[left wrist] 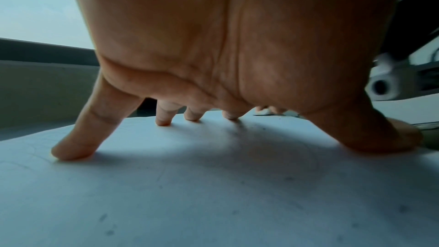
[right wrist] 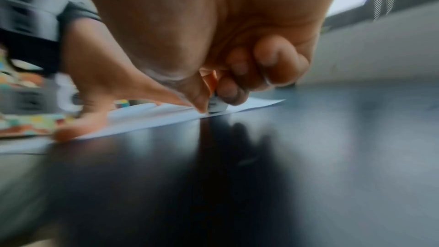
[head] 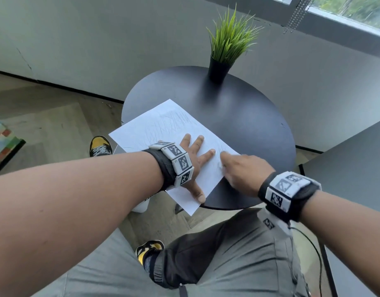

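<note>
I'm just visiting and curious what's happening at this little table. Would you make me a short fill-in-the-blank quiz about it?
1. The left hand presses its spread fingers flat on the sheet of paper, which lies on a ____ dark table.
2. The right hand pinches a small white eraser and holds it against the ____.
3. The green plant at the table's far side stands in a ____ pot.

Missing words: round; paper; black.
</note>
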`<state>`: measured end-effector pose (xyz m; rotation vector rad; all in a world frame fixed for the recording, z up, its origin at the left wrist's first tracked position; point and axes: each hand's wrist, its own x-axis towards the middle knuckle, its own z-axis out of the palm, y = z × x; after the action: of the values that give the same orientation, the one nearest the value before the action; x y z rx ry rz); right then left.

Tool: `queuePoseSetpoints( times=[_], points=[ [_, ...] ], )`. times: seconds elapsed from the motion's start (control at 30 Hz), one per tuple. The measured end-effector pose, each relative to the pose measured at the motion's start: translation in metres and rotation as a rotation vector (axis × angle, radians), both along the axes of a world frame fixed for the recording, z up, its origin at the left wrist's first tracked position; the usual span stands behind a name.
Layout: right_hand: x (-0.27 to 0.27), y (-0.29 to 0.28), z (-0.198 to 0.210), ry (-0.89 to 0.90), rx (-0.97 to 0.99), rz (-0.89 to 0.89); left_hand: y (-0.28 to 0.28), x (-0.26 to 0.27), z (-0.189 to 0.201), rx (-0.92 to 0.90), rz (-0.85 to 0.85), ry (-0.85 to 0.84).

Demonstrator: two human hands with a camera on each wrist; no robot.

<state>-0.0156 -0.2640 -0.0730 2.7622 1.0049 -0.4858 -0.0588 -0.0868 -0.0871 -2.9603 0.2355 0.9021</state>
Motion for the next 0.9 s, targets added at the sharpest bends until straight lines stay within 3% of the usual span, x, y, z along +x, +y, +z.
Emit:
queuePoseSetpoints(
  times=[0.07, 0.2, 0.37, 0.53, 0.7, 0.83, 0.9],
  points=[
    [0.012, -0.003, -0.001, -0.023, 0.029, -0.027, 0.001, 0.001, -0.003, -0.002, 0.003, -0.004],
    [-0.032, 0.007, -0.001, 0.126, 0.016, 0.297, 0.006, 0.004, -0.012, -0.012, 0.024, 0.000],
    [0.020, 0.005, 0.001, -0.019, 0.022, 0.056, 0.007, 0.003, -0.014, -0.019, 0.018, -0.041],
    [-0.025, 0.015, -0.003, 0.119, 0.006, 0.335, 0.008, 0.004, -0.016, -0.035, 0.017, -0.016],
    [0.037, 0.010, 0.003, -0.021, -0.033, 0.001, 0.008, 0.003, -0.015, -0.040, 0.015, -0.026],
    [-0.003, 0.026, -0.001, 0.060, 0.030, 0.220, 0.010, 0.002, -0.014, -0.073, 0.027, -0.021],
    [0.007, 0.026, 0.000, 0.047, 0.008, 0.164, 0.010, 0.002, -0.012, -0.072, 0.028, -0.023]
  ],
)
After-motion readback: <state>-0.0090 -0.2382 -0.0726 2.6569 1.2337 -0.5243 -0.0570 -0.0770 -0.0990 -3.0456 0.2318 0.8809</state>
